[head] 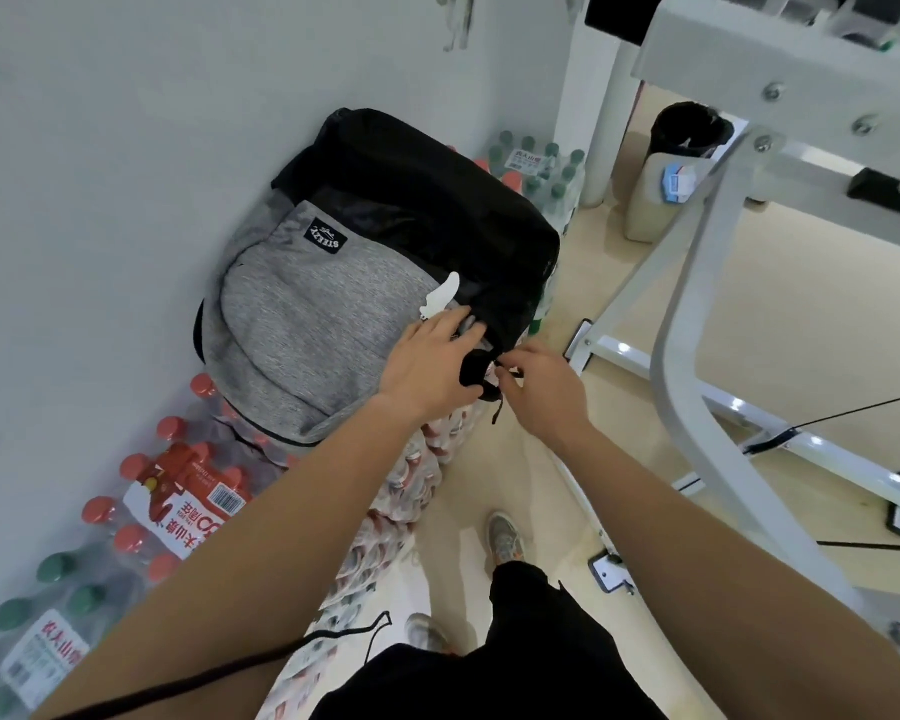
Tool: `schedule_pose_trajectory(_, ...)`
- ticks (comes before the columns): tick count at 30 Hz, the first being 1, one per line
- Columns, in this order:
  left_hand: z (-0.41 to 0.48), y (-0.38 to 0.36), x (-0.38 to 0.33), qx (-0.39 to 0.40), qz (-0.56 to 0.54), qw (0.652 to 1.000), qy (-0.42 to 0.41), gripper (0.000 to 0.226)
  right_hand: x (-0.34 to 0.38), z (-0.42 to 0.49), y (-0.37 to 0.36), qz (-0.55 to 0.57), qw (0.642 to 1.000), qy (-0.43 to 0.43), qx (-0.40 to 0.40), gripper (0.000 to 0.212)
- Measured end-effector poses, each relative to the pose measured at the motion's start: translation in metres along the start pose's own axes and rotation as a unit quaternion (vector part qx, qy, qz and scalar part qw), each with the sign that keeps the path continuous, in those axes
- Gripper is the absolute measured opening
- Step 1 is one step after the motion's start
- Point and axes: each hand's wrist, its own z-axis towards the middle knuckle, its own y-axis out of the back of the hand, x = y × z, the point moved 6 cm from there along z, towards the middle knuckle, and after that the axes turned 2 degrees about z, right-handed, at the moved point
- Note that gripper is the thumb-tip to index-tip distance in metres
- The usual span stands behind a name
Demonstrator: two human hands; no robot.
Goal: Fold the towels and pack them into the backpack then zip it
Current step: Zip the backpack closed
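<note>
So the backpack (307,314) is lying flat on top of some shrink-wrapped water bottle packs (178,491) against the wall, grey front panel facing up. Its long axis runs from the middle of the frame up toward the top centre. No towels showing anywhere, so my guess is they're already inside and this is the zipping stage. The left hand (427,366) is on the near corner of the bag, fingers laid fairly flat over the grey fabric and the thumb tucked under the black edge, pinning it down. The right hand (541,387) is just to the right of it, thumb and forefinger pinching what looks like the zipper pull (501,367). It's tiny and black on black, so I can't be totally sure. What matters is that the pull sits right at the near corner between both hands, with the right one on it. The black side heads away up-frame, so the pull likely travels away from the body.
</note>
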Motion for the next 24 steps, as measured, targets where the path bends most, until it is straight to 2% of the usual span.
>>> schedule_pose_trajectory(4, 0.003, -0.002, 0.002, 0.01, -0.005, 1.0, -0.006, 0.085, 0.008, -0.012, -0.007, -0.012, 0.999, -0.002, -0.032, 0.017)
schedule_pose_trajectory(8, 0.003, -0.002, 0.004, 0.011, -0.008, 1.0, -0.019, 0.082, 0.024, -0.015, -0.005, -0.021, 0.997, 0.064, -0.023, 0.015)
schedule_pose_trajectory(11, -0.003, 0.007, 0.002, -0.032, -0.034, 0.998, -0.029, 0.063, 0.021, -0.015, 0.0, -0.019, 0.997, 0.072, -0.011, 0.018)
schedule_pose_trajectory(15, -0.01, 0.019, -0.005, -0.097, -0.069, 0.992, -0.046, 0.018, 0.011, -0.009, 0.004, 0.025, 0.998, 0.042, 0.044, 0.018)
schedule_pose_trajectory(24, -0.009, 0.019, -0.016, -0.09, -0.009, 0.996, -0.024, 0.015, 0.016, -0.006, 0.013, 0.118, 0.99, -0.002, 0.08, 0.013)
